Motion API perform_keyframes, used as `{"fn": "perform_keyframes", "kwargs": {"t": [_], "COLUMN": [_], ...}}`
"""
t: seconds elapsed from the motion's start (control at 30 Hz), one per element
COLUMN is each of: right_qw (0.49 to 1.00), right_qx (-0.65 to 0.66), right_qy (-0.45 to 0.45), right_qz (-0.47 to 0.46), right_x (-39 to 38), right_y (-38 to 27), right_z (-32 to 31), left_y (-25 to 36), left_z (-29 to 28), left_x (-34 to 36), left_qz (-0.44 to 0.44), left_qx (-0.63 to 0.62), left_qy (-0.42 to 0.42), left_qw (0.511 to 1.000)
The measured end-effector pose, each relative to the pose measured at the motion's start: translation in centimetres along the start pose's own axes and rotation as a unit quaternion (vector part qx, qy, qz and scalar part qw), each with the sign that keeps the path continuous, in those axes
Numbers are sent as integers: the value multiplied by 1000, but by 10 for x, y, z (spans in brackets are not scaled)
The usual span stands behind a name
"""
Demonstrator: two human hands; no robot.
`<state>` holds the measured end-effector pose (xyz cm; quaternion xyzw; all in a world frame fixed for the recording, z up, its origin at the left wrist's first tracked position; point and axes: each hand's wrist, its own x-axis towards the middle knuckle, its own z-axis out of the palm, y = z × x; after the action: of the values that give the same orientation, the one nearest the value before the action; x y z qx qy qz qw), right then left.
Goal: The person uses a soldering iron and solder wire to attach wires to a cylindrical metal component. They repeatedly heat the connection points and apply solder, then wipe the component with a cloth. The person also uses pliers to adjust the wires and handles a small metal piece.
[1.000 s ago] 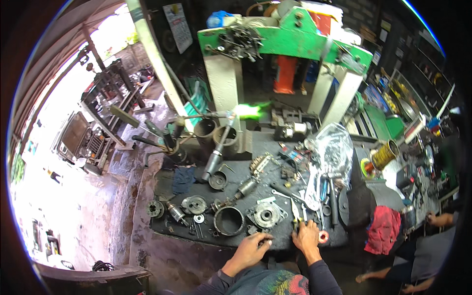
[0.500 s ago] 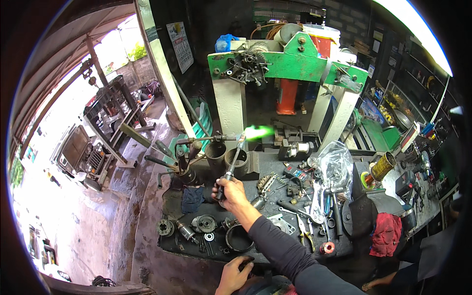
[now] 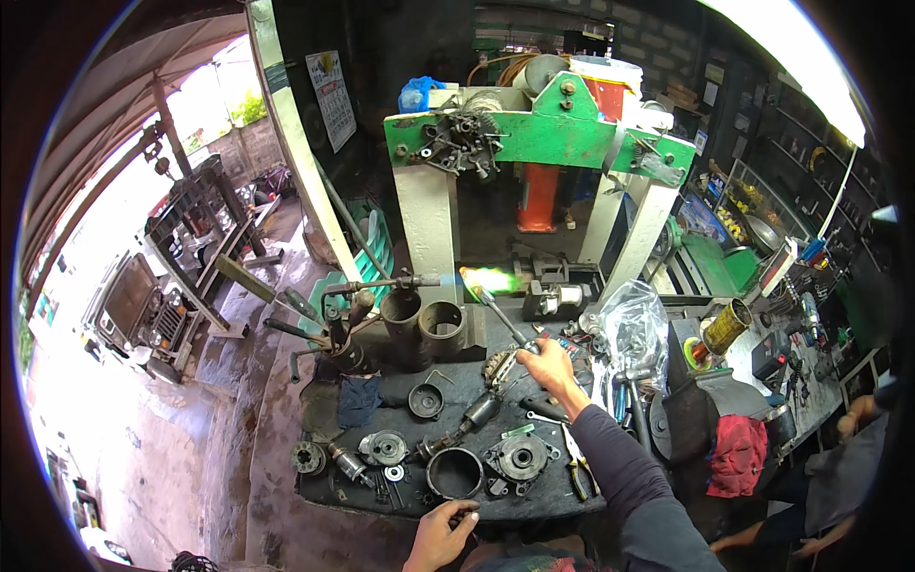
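Centre: right hand [image 3: 546,364] pinches metal tool [image 3: 503,316], tip at flame [image 3: 496,280]. Bottom centre: left hand [image 3: 444,536] lies near ring [image 3: 456,474]; cannot tell its grip.

Metal tool [image 3: 503,317] partly hidden by the right hand [image 3: 546,365], left wrist [image 3: 421,561] cut off below

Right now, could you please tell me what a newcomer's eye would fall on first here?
Probably the green-and-orange flame near the picture's centre, where the right hand holds a metal-shafted tool with its tip at the fire. Behind, a bright green crossbeam spans white posts, and a red cloth stands out toward the right.
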<state>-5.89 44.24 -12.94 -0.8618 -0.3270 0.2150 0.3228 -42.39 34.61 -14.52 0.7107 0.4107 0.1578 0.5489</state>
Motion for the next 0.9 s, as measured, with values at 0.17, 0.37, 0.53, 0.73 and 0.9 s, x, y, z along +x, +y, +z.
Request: {"fn": "perform_keyframes", "kwargs": {"t": [0.17, 0.37, 0.53, 0.73, 0.9], "right_qw": [996, 976, 870, 785, 777], "right_qx": [50, -171, -460, -605, -629], "right_qy": [-68, 80, 169, 106, -4], "right_qz": [-25, -110, 46, 85, 19], "right_x": [-19, -104, -154, -103, -51], "right_y": [15, 34, 19, 40, 62], "right_z": [-96, -332, -490, -525, -492], "left_y": [15, 22, 47, 125, 238], "left_z": [14, 42, 74, 174, 317], "left_x": [18, 37, 51, 104, 208], "left_qz": [4, 22, 51, 176, 373], "left_qx": [-21, 36, 32, -18, -44], "left_qy": [-50, -122, -116, -110, -28], "left_qw": [999, 992, 991, 978, 926]}}
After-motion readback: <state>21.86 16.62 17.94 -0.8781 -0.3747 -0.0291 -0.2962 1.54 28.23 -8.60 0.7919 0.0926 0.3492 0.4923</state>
